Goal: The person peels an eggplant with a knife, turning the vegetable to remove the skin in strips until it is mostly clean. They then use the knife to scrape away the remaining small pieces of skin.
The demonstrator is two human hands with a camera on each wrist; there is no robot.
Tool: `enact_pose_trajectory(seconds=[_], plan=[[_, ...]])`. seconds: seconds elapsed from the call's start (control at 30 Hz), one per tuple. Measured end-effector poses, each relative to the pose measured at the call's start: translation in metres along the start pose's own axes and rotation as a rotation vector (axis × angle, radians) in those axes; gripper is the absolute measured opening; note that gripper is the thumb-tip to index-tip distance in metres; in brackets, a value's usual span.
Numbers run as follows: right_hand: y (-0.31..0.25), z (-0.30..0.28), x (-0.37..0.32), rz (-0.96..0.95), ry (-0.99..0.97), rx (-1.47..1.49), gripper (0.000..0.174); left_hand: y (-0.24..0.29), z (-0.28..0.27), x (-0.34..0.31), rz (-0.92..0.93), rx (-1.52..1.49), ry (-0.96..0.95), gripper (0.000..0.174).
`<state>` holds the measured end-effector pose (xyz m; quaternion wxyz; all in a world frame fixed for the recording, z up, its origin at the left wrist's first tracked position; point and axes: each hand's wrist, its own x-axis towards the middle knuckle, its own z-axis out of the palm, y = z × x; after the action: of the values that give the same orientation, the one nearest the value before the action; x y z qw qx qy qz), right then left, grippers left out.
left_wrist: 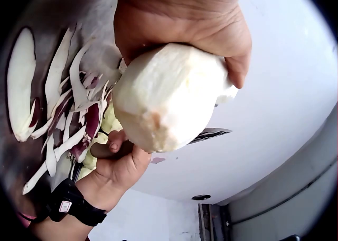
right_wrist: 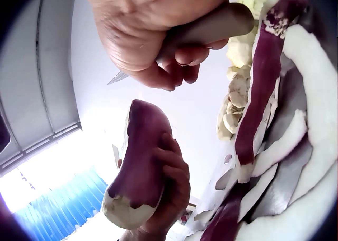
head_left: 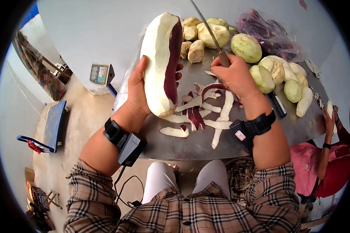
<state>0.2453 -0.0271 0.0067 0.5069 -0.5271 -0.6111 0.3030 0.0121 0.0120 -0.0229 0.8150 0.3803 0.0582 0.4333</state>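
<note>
While the left hand (head_left: 138, 87) gripped the purple-skinned tuber (head_left: 159, 58) upright above the metal table (head_left: 190, 143), the right hand (head_left: 231, 75) was clenched around a knife (head_left: 208, 29) over the peels (head_left: 206, 112). The left wrist view showed only white flesh; the right wrist view showed the unpeeled skin. The head view cut off the blade tip.

knife (head_left: 207, 28) tip cut off at top edge, scale display (head_left: 100, 73) unreadable
</note>
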Motion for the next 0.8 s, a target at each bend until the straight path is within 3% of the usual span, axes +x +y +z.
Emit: enact_pose_trajectory(seconds=[0.1,0.27,0.37,0.57,0.8], plan=[[-0.01,-0.001,-0.003,0.071,-0.012,0.075,0.015,0.001,-0.004,0.001,0.026,-0.035,0.0,0.066],[-0.008,0.007,-0.01,-0.204,-0.163,-0.16,0.024,0.0,-0.005,0.004,0.094,-0.068,0.097,0.068],[-0.022,0.012,-0.018,-0.19,-0.262,-0.207,0.016,0.005,-0.005,0.004,0.144,-0.052,0.16,0.065],[-0.03,0.013,-0.024,-0.218,-0.397,-0.182,0.03,0.012,-0.012,0.007,0.199,-0.082,0.255,0.06],[-0.03,0.024,-0.024,-0.414,-0.441,-0.359,0.038,0.013,-0.013,0.008,0.162,-0.281,0.147,0.06]])
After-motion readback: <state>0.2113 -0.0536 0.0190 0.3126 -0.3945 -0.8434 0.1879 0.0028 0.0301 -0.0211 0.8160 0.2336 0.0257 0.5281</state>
